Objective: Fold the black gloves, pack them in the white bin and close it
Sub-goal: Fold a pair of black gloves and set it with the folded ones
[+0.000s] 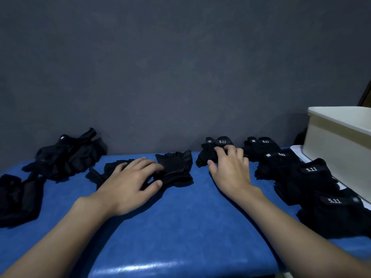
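Black gloves lie along the back of a blue padded table [180,213]. My left hand [130,181] rests flat, fingers straight, on an unfolded black glove [174,167] at the centre. My right hand [230,167] lies with spread fingers on a folded glove marked 5.11 [218,144]. Several more folded gloves [309,177] run down the right side. The white bin [339,141] stands open at the far right, on what looks like its white lid [297,152].
A loose heap of unfolded gloves [66,155] lies at the back left, and another dark pile [18,199] sits at the left edge. A dark grey wall [180,67] stands right behind the table.
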A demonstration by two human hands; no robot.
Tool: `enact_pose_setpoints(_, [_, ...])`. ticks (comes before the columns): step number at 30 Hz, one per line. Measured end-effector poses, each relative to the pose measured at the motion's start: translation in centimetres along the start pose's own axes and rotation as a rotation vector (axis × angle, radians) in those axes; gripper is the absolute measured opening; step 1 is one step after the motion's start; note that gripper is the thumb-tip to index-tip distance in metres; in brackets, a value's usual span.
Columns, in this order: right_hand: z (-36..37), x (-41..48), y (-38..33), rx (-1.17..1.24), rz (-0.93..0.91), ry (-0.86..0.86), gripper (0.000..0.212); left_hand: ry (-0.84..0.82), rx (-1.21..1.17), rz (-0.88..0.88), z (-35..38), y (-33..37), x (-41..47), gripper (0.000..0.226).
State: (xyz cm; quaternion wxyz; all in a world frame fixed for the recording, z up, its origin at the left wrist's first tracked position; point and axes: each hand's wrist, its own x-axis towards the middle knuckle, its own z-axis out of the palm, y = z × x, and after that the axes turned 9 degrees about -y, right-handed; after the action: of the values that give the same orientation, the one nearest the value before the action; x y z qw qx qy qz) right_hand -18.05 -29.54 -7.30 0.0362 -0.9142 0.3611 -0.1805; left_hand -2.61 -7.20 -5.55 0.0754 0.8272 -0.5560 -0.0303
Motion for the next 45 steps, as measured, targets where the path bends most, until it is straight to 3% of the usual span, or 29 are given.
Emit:
enact_pose_setpoints(3, [-0.6,-1.4,-1.5,0.093,-0.195,-0.009,0.045,0.059,0.016,-0.051,-0.6,0.2,-0.8,0.062])
enact_pose_setpoints(6, [-1.3,-2.8,-3.6,0.162,-0.428,-0.179,0.049,0.052,0.085,-0.180,-1.1,-0.2,-1.9,0.058])
enact_pose_setpoints(8, [-1.2,-3.3,-4.8,0.154,-0.489,-0.306,0.049,-0.026,0.120,-0.265,-1.0,-0.9,-2.8,0.050])
enact_pose_setpoints(13, [-0.5,-3.9,-5.9,0.124,-0.462,-0.444,0.052,-0.307,0.091,-0.330,-0.1,-0.8,-5.0,0.057])
enact_pose_setpoints(22, [0.9,-1.9,-8.0,0.092,-0.421,-0.518,0.058,-0.375,0.072,-0.319,-1.2,1.0,-7.7,0.057])
enact_pose_setpoints(29, [0.6,-1.2,-8.6,0.047,-0.408,-0.470,0.056,-0.342,0.020,-0.284,-1.6,1.7,-8.3,0.056])
enact_pose_setpoints(33, [-0.2,-2.5,-11.0,0.175,-0.574,-0.318,0.049,-0.114,-0.037,-0.273,-2.4,1.1,-8.1,0.049])
enact_pose_setpoints(36, [-0.6,-4.3,-13.0,0.317,-0.721,-0.401,0.043,0.012,-0.030,-0.350,-3.4,-0.3,-8.5,0.037])
enact_pose_setpoints(41, [-0.7,-5.9,-13.1,0.230,-0.738,-0.484,0.039,-0.164,-0.168,-0.316,-3.4,-1.1,-10.0,0.029])
enact_pose_setpoints(45, [-1.0,-6.5,-12.1,0.239,-0.714,-0.444,0.039,-0.166,-0.241,-0.248,-3.5,-0.2,-10.4,0.030])
